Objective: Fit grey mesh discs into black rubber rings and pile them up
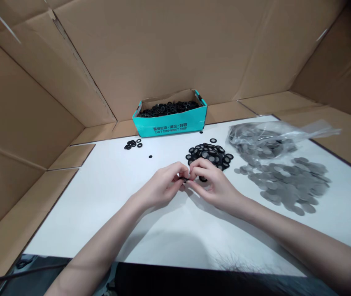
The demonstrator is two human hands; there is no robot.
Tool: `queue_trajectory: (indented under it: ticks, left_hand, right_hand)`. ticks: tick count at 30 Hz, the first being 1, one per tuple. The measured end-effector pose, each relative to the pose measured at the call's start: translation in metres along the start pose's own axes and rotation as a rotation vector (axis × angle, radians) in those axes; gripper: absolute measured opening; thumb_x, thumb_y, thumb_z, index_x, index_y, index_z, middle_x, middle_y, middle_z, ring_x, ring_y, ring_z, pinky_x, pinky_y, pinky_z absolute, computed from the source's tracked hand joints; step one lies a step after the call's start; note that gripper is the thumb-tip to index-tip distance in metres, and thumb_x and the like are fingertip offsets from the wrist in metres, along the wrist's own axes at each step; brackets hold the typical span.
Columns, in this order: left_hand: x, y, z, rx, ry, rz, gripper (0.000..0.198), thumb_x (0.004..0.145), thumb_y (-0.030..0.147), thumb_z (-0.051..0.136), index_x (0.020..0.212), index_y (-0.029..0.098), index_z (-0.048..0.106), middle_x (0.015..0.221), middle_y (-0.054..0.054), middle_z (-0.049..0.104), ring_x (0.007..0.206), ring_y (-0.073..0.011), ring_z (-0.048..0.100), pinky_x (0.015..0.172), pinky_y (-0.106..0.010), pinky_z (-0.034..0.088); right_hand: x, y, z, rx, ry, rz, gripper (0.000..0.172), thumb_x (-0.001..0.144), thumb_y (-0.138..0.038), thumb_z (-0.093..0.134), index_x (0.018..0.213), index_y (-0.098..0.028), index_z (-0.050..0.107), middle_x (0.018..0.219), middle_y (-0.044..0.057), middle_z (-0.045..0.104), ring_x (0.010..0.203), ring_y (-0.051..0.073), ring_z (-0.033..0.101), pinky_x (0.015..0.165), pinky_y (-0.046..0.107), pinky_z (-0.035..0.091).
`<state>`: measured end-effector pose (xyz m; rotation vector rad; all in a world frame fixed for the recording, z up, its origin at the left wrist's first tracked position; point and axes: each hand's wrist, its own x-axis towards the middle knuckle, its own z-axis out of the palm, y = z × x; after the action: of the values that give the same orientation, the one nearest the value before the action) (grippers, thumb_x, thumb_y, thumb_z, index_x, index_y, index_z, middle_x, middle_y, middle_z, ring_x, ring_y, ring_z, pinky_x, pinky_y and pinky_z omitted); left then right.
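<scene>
My left hand (164, 187) and my right hand (210, 181) meet fingertip to fingertip over the white table (107, 205). Between them they pinch a small black ring (185, 179); most of it is hidden by the fingers. A second black ring (203, 179) shows under my right hand's fingers. Just beyond the hands lies a pile of black rings with grey discs in them (210, 154). To the right spreads a heap of loose grey discs (289, 183).
A teal box of black rings (172, 121) stands at the back. A clear plastic bag of grey discs (264, 139) lies at the right rear. A few loose black rings (133, 144) sit at the left rear. Cardboard walls (24, 115) enclose the table.
</scene>
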<state>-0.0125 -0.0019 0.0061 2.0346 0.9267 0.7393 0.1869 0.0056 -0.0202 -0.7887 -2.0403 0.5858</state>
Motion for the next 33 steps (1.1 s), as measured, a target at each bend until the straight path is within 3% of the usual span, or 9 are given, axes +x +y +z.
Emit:
queue_trajectory:
  ticks: [8, 15, 24, 30, 33]
  left_hand:
    - [0.0025, -0.0030, -0.0016, -0.003, 0.082, 0.079, 0.017, 0.087, 0.006, 0.052, 0.098, 0.019, 0.053, 0.090, 0.000, 0.062, 0.078, -0.0103, 0.066, 0.079, -0.026, 0.056]
    - [0.0027, -0.0037, -0.0001, 0.048, 0.095, 0.102, 0.013, 0.089, 0.009, 0.055, 0.098, 0.018, 0.055, 0.093, -0.001, 0.065, 0.081, -0.0100, 0.062, 0.079, -0.024, 0.054]
    - [0.0025, -0.0003, -0.0005, 0.016, 0.053, 0.145, 0.011, 0.090, 0.008, 0.052, 0.094, 0.018, 0.055, 0.093, -0.002, 0.063, 0.083, -0.0104, 0.061, 0.078, -0.023, 0.053]
    - [0.0021, 0.0021, -0.0062, 0.063, -0.004, 0.145, 0.015, 0.087, 0.003, 0.051, 0.089, 0.018, 0.055, 0.090, -0.001, 0.062, 0.080, -0.0103, 0.060, 0.075, -0.022, 0.051]
    - [0.0012, 0.0024, -0.0071, 0.148, -0.050, 0.138, 0.021, 0.086, 0.001, 0.050, 0.096, 0.019, 0.055, 0.094, -0.001, 0.064, 0.082, -0.0108, 0.061, 0.076, -0.023, 0.049]
  right_hand:
    - [-0.0007, 0.0020, -0.0005, -0.094, 0.060, -0.018, 0.006, 0.087, -0.015, 0.063, 0.086, -0.022, 0.064, 0.096, 0.008, 0.064, 0.091, 0.023, 0.061, 0.079, 0.039, 0.050]
    - [-0.0010, 0.0034, 0.0004, -0.092, 0.054, -0.042, 0.008, 0.088, -0.015, 0.063, 0.083, -0.021, 0.062, 0.093, 0.007, 0.064, 0.088, 0.022, 0.061, 0.077, 0.037, 0.049]
    - [-0.0002, -0.0022, 0.0012, 0.113, 0.056, -0.021, 0.019, 0.084, -0.006, 0.060, 0.075, -0.020, 0.051, 0.091, 0.004, 0.058, 0.084, 0.017, 0.059, 0.074, 0.031, 0.050]
    - [-0.0012, -0.0057, 0.0026, 0.124, 0.075, -0.013, 0.019, 0.083, -0.004, 0.059, 0.074, -0.020, 0.053, 0.092, 0.004, 0.056, 0.086, 0.017, 0.059, 0.076, 0.030, 0.050]
    - [-0.0016, -0.0038, 0.0033, 0.084, 0.061, -0.013, 0.017, 0.083, -0.005, 0.059, 0.074, -0.019, 0.055, 0.092, 0.005, 0.057, 0.086, 0.017, 0.059, 0.076, 0.031, 0.050]
